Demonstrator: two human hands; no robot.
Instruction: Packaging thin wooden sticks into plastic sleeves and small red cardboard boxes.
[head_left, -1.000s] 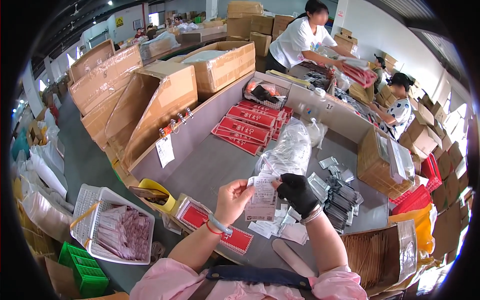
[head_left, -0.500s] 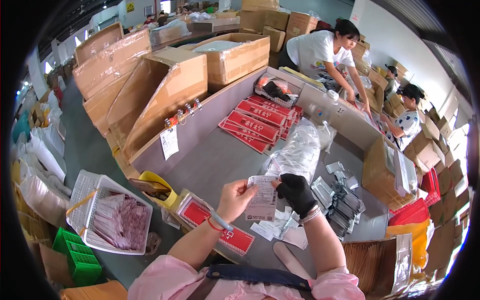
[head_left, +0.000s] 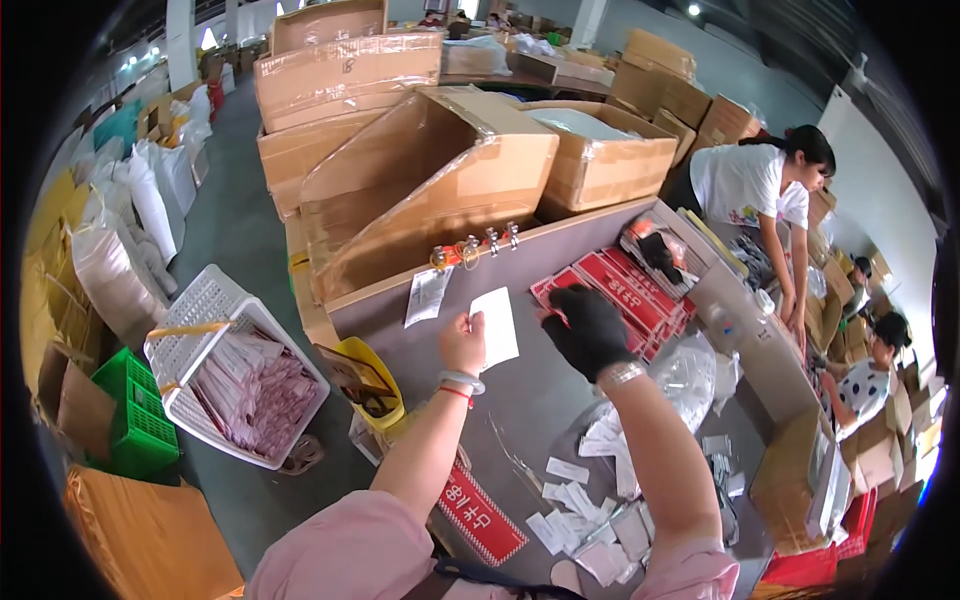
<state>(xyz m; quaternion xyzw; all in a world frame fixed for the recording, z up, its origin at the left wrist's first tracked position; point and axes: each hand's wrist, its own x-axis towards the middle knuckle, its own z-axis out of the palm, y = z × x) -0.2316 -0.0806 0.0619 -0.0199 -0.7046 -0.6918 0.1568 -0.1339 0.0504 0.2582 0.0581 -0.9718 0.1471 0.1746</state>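
Observation:
A white paper slip [head_left: 499, 330], blank side showing, is pinched between the thumb and fingers of my left hand [head_left: 464, 345]. To the right, my right hand [head_left: 588, 335], in a black fingerless glove, is apart from the slip. Its fingers are parted, and I see nothing held in them. Just past it lie stacked red-and-white printed packets [head_left: 625, 295], partly hidden by the glove. Above the slip, metal clips [head_left: 480, 245] sit along the table's raised edge, where a printed paper [head_left: 428, 295] hangs. One long red packet [head_left: 480, 515] lies near my left forearm.
Small white slips [head_left: 575, 510] and a clear plastic bag [head_left: 690, 375] lie around my right forearm. A yellow container [head_left: 365, 385] and a white basket of pinkish packets [head_left: 315, 420] stand left. Cardboard boxes [head_left: 500, 165] rise behind the edge; a co-worker [head_left: 750, 190] leans in at right.
My right hand has let go of the slip and moved up and right toward the red packets. My left hand now holds the slip alone, blank side showing. The view has swung left.

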